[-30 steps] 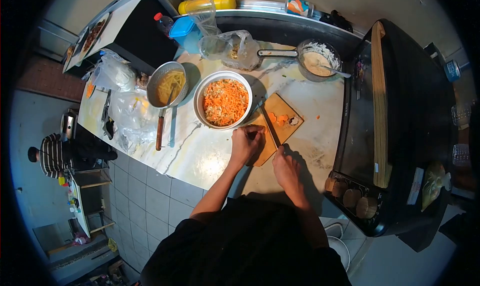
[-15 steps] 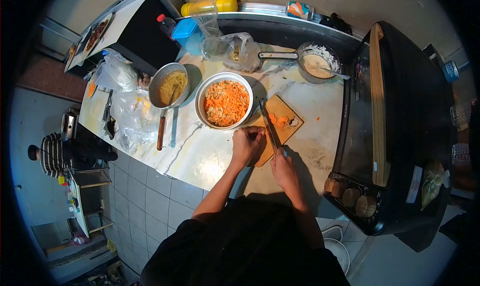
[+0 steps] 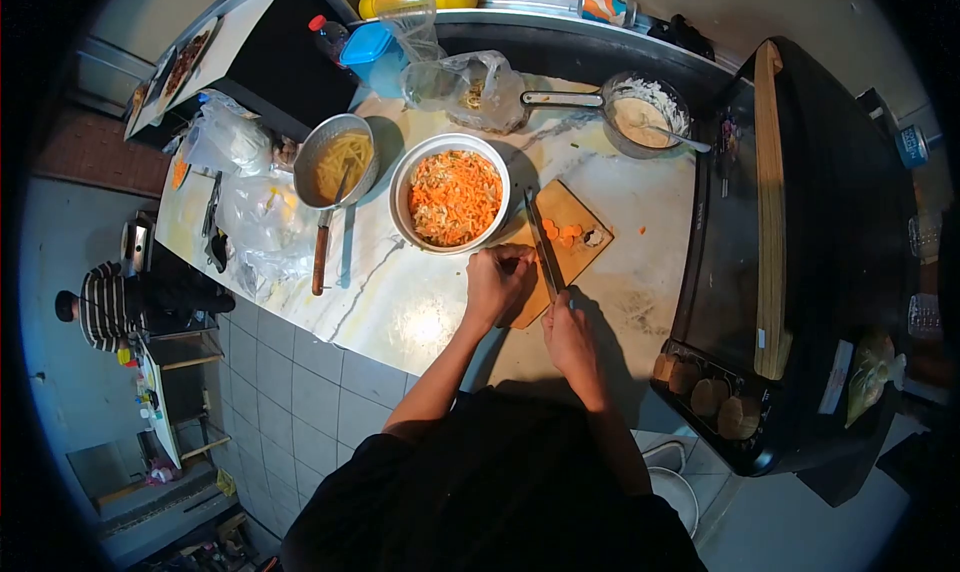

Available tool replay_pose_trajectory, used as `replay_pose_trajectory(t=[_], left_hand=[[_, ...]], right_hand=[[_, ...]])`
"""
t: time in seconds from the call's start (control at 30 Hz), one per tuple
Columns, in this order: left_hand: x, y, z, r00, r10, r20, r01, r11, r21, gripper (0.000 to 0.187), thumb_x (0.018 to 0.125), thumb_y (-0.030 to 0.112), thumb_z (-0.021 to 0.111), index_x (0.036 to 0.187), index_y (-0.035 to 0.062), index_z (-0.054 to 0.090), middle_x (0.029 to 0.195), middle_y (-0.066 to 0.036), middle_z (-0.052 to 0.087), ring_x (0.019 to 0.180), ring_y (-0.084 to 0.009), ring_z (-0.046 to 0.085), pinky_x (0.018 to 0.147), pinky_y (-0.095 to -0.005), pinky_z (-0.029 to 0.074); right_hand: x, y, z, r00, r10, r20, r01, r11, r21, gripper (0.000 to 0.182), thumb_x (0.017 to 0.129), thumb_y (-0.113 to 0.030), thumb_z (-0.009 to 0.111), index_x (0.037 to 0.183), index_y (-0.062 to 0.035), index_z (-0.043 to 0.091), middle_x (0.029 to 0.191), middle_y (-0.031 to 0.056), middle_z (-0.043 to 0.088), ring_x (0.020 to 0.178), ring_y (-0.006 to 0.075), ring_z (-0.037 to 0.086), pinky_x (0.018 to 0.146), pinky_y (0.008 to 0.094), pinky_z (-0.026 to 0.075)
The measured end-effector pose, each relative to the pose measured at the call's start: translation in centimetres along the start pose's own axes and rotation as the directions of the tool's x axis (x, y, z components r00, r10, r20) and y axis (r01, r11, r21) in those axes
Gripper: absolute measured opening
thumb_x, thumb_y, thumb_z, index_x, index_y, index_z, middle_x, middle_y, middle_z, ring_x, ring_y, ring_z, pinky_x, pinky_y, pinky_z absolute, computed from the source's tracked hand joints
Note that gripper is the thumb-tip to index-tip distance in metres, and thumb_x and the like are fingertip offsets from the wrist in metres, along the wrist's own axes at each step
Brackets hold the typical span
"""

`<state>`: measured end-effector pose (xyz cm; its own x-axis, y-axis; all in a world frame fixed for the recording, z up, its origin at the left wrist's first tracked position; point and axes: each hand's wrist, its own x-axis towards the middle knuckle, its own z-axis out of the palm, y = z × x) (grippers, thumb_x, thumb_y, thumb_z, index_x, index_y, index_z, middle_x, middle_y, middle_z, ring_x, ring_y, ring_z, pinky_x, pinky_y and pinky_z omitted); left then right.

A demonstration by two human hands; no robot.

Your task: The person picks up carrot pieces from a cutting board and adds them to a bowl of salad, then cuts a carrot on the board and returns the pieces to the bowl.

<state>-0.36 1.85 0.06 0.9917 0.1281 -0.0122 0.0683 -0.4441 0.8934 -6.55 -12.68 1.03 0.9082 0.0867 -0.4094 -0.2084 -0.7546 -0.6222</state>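
Slightly nearer the left hand point(image 3: 494, 280) than before, the right hand point(image 3: 568, 334) gripped the knife point(image 3: 545, 247) over the cutting board point(image 3: 572, 207). The left hand's fingers were curled at the board, whatever they pinched mostly hidden. Carrot slices point(image 3: 562, 234) lay unmoved beside the blade.

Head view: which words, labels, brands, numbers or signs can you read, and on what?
No text is legible.
Patterned can: print too small.
Blue can: marking too blurred.
White label on the black appliance: unreadable.
Black appliance's edge: tiny pale lettering, unreadable.
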Motion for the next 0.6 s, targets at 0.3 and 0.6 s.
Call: replay_pose_trajectory(t=[0.3, 0.6], left_hand=[[0.2, -0.1, -0.2, 1.0, -0.003, 0.03, 0.002, 0.999, 0.039, 0.015, 0.077, 0.003, 0.066, 0.09, 0.0006, 0.074, 0.083, -0.017, 0.072, 0.079, -0.0265, 0.071, 0.074, -0.032, 0.054], [0.1, 0.3, -0.4, 1.0, 0.027, 0.012, -0.028, 0.998, 0.056, 0.016, 0.075, 0.0, 0.065, 0.089, -0.0004, 0.073, 0.079, -0.015, 0.072, 0.075, -0.0226, 0.072, 0.072, -0.0298, 0.054]], right_hand=[[0.0, -0.7, -0.3, 0.989, 0.102, 0.105, -0.091, 0.991, -0.102, 0.052, 0.095, -0.026, 0.049, 0.136, 0.0025, 0.036, 0.091, 0.0263, 0.063, 0.091, 0.0477, 0.058, 0.079, 0.0551, 0.045], [0.4, 0.2, -1.5, 1.0, -0.001, 0.03, 0.007, 0.978, -0.209, 0.045, 0.094, -0.024, 0.046, 0.131, 0.0023, 0.043, 0.092, 0.025, 0.064, 0.091, 0.047, 0.06, 0.079, 0.0562, 0.045]])
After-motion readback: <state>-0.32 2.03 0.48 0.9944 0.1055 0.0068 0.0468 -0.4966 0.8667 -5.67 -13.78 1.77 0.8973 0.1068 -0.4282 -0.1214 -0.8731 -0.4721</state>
